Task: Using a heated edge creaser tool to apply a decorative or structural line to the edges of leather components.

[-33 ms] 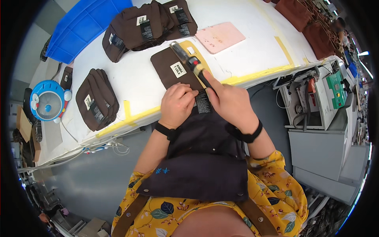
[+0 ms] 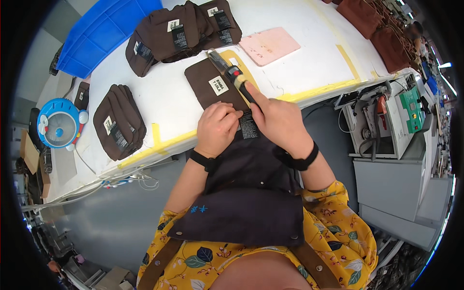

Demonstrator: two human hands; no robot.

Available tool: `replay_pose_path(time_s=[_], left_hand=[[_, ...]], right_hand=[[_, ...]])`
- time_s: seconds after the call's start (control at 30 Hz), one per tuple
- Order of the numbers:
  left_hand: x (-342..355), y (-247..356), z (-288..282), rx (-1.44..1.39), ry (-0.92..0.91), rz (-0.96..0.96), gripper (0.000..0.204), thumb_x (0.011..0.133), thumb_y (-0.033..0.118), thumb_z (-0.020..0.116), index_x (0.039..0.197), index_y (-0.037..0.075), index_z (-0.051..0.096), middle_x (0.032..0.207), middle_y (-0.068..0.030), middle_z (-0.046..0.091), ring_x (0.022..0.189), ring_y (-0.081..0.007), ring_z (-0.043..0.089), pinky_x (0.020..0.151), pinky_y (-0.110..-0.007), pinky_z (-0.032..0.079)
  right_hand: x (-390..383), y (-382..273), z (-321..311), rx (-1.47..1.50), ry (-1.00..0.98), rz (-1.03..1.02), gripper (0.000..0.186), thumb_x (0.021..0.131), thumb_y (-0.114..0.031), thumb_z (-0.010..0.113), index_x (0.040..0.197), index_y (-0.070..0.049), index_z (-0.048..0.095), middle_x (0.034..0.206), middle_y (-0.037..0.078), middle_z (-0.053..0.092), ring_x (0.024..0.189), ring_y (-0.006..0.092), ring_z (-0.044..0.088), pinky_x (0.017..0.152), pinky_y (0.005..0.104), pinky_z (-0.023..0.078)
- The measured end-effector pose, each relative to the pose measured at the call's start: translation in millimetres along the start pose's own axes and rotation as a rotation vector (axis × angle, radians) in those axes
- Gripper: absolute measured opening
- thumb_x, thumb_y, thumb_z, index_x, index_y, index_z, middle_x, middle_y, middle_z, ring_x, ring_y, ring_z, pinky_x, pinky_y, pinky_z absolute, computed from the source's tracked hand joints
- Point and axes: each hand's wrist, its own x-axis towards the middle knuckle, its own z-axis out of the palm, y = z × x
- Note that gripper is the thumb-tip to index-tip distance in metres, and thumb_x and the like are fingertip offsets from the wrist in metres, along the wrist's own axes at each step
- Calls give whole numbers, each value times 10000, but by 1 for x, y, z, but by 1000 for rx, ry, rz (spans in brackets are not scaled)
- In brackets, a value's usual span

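Note:
A dark brown fabric piece point(image 2: 198, 77) with a white label lies near the table's front edge, over a yellow board point(image 2: 247, 76). My left hand point(image 2: 217, 128) is closed at its near end, fingers bunched on the cloth. A black printed tag point(image 2: 248, 126) hangs there between my hands. My right hand point(image 2: 280, 121) is wrapped round a handheld tool point(image 2: 234, 74) with a black handle, a red button and a long metal nose. My forefinger stretches along the handle. The nose lies over the piece's right edge, pointing away from me; whether it touches the cloth I cannot tell.
Several similar brown pieces lie in a pile point(image 2: 176, 34) at the back and a stack point(image 2: 118, 123) on the left. A pink board point(image 2: 269, 46), a blue crate point(image 2: 104, 34) and a blue fan point(image 2: 60, 126) stand around. Reddish-brown bags point(image 2: 360, 17) lie far right.
My right hand and the tool have shifted slightly left and away from me along the fabric's right edge. My left hand has stayed in place.

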Motion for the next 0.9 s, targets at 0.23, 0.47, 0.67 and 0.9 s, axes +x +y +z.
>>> replay_pose_path(time_s=[0.23, 0.47, 0.67, 0.9], left_hand=[[-2, -2, 0, 7, 8, -4, 155, 750, 28, 780, 889, 90, 751, 918, -56, 678, 964, -271, 696, 881, -401, 574], [-4, -6, 2, 18, 35, 8, 168, 748, 12, 781, 896, 86, 756, 915, -56, 684, 953, -270, 698, 908, -413, 584], [-4, -4, 0, 27, 33, 1, 158, 751, 13, 772, 888, 89, 751, 920, -56, 683, 962, -271, 696, 913, -416, 580], [1, -2, 1, -11, 8, -13, 158, 761, 25, 766, 903, 94, 754, 920, -50, 677, 979, -273, 693, 908, -412, 572]], right_hand=[[-28, -2, -12, -25, -66, 30, 575, 957, -203, 685, 1515, -161, 552, 698, 100, 657, 562, 309, 647, 532, 422, 519], [-117, -16, -87, -34, -226, 63, 609, 949, -223, 703, 1535, -182, 544, 649, 58, 555, 459, 260, 557, 452, 391, 459], [-98, -14, -76, -4, -216, 63, 599, 945, -216, 708, 1524, -177, 559, 650, 59, 554, 457, 263, 552, 451, 392, 455], [-10, -1, 1, -28, 27, 12, 539, 970, -246, 686, 1494, -189, 572, 613, 84, 613, 495, 282, 616, 472, 403, 499]])
